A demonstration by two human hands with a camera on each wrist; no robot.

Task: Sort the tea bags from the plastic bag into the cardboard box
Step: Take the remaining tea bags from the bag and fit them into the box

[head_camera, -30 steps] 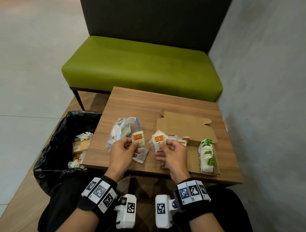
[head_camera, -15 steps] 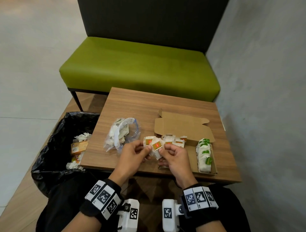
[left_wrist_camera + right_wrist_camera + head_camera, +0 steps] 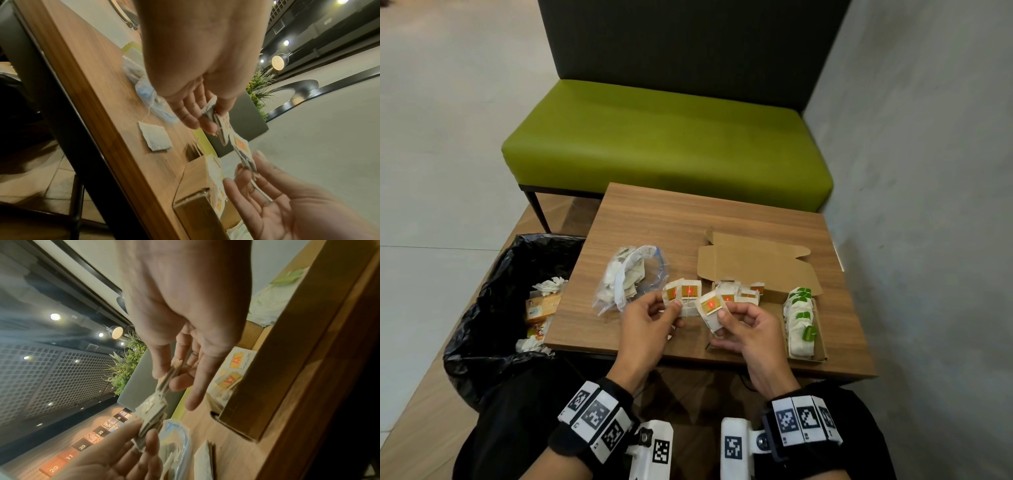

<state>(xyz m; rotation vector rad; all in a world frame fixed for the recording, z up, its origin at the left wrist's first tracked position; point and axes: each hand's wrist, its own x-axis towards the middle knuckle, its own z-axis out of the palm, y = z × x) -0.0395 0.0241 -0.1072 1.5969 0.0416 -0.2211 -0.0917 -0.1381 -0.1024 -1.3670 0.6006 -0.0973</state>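
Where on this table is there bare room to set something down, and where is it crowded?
The table is bare along its far strip, between the bench and the cardboard box, and at its near left corner beside the bin. It is crowded in the middle: plastic bag, tea bags and both hands.

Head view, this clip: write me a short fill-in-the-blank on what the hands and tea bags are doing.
1. The tea bags lined up at the right end of the cardboard box carry ____ tags.
2. The left hand and right hand both pinch tea bags with ____ tags.
3. The plastic bag lies to the ____ of the box.
4. Beside the table stands a bin lined with a ____ bag.

Missing words: green; orange; left; black
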